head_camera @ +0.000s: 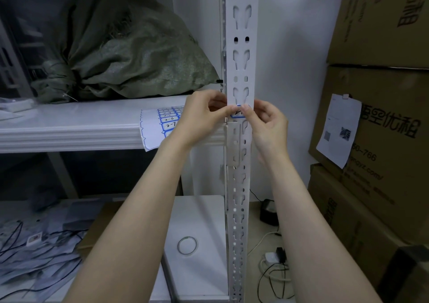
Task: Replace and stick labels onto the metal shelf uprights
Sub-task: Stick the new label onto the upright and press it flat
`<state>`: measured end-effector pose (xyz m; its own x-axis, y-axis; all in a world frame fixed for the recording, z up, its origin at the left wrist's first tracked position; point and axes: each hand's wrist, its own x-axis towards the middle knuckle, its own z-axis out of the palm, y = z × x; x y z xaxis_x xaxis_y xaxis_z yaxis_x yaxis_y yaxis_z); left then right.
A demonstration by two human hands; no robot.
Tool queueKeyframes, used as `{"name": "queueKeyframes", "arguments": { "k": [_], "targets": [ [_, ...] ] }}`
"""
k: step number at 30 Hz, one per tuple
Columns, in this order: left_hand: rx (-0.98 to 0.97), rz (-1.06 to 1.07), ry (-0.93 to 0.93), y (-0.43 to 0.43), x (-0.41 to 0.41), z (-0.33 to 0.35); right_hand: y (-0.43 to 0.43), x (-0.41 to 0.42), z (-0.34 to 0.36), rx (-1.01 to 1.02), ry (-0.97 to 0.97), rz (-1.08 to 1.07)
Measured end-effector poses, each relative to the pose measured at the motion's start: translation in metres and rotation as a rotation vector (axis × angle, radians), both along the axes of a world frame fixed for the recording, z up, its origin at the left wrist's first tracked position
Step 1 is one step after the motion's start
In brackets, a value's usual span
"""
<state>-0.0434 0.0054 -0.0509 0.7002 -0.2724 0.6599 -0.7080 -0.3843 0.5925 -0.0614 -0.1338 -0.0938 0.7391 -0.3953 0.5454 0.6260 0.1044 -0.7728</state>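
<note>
A white perforated metal upright [241,59] runs top to bottom through the middle of the view. A small blue-bordered label [238,113] with a handwritten number lies against the upright at shelf height. My left hand [204,119] comes in from the left, its thumb and fingertip pinching the label's left edge. My right hand [267,124] comes in from the right, thumb tip pressing on the label, other fingers curled. A sheet of more blue-bordered labels [167,119] hangs over the shelf edge behind my left hand.
A white shelf board [69,126] holds a green woven sack [130,54]. Stacked cardboard boxes [383,128] with a paper note stand at the right. Below are a white appliance [197,233], cables and plugs on the floor [274,258], and papers with wires at lower left.
</note>
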Motion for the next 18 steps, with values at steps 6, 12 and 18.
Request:
{"name": "queueKeyframes", "arguments": {
  "k": [6, 12, 18],
  "targets": [
    [0.038, -0.087, 0.072, 0.005, 0.0, 0.002, 0.014, 0.002, -0.012, 0.075, -0.01, 0.056],
    [0.032, -0.082, 0.03, 0.004, 0.005, -0.001, 0.016, 0.004, -0.013, 0.019, -0.047, -0.01],
    [0.041, -0.07, 0.051, 0.003, 0.006, -0.001, 0.017, 0.006, -0.012, 0.021, -0.023, 0.007]
  ]
}}
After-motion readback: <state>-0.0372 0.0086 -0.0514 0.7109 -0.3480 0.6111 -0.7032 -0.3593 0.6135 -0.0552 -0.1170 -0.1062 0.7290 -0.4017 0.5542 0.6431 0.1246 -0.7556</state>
